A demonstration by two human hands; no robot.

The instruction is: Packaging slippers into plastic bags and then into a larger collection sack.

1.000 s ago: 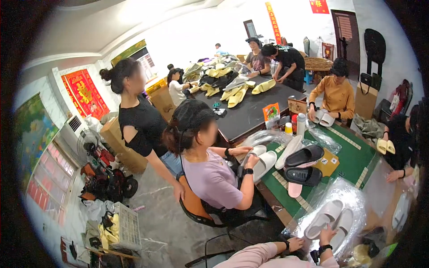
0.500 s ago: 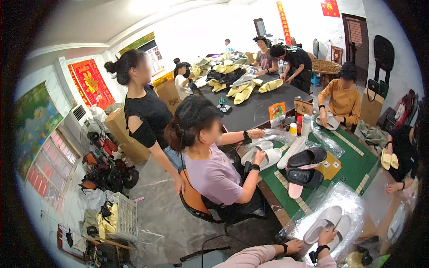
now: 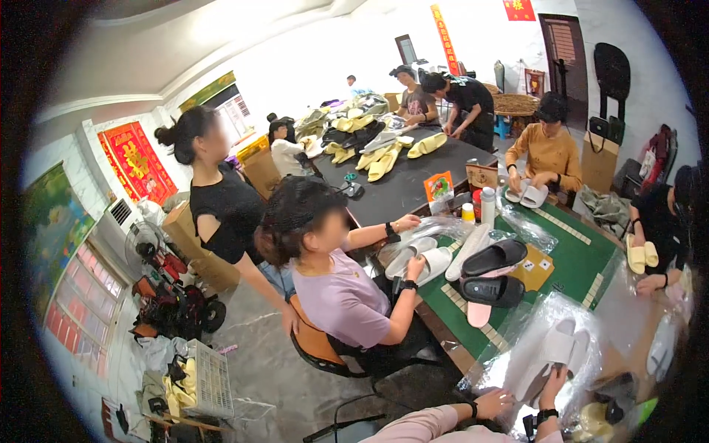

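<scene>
Both hands raised slightly, right hand fingers gripping bagged white slippers, toes pointing up-right, left hand loosely curled.

A small packing workshop for slippers, set up in a plain room with a concrete floor. Several people sit around a long dark surface heaped with yellow slippers, and a green-covered surface carries black slippers and clear plastic bags. Cardboard boxes and a wire basket of more slippers stand on the floor.
</scene>
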